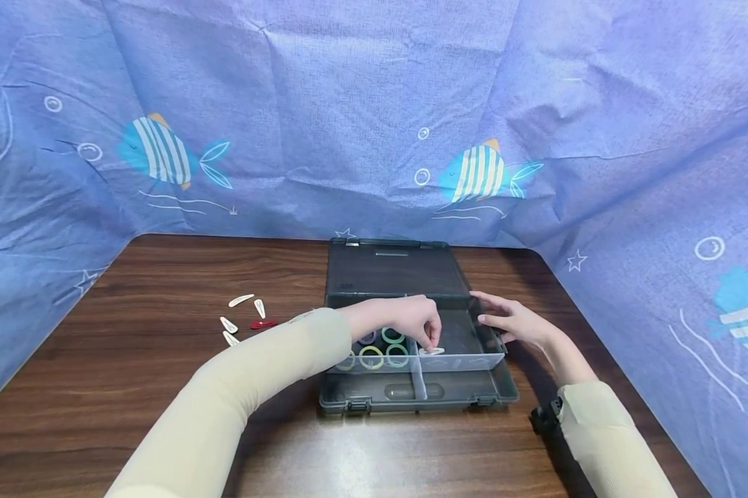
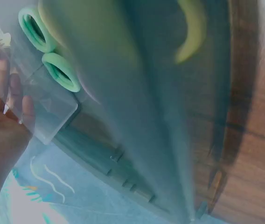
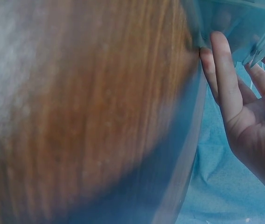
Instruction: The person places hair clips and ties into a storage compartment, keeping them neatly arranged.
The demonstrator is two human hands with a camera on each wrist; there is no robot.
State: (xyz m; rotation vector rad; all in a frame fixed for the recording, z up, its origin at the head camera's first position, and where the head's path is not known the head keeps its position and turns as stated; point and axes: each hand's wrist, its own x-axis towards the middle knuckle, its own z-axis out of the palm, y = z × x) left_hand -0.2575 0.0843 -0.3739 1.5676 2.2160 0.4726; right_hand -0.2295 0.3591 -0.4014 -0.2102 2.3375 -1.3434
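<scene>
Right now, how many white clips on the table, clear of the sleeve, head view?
4: rear clip, right clip just behind the red clip, left clip, and front clip nearest the camera. The left sleeve may hide others.

bare bench [image 1: 411, 456] lies open in front of the box [image 1: 418, 407], whose front compartments [image 1: 467, 384] are reachable from above. the left sleeve [image 1: 255, 366] slants between that stretch and the hair clips [image 1: 228, 324]; farther left, passage is free. the left hand [image 1: 416, 318] blocks the middle, the right hand [image 1: 517, 321] the right wall. behind, the opened lid [image 1: 392, 273] nearly reaches the curtain [image 1: 286, 173].
</scene>
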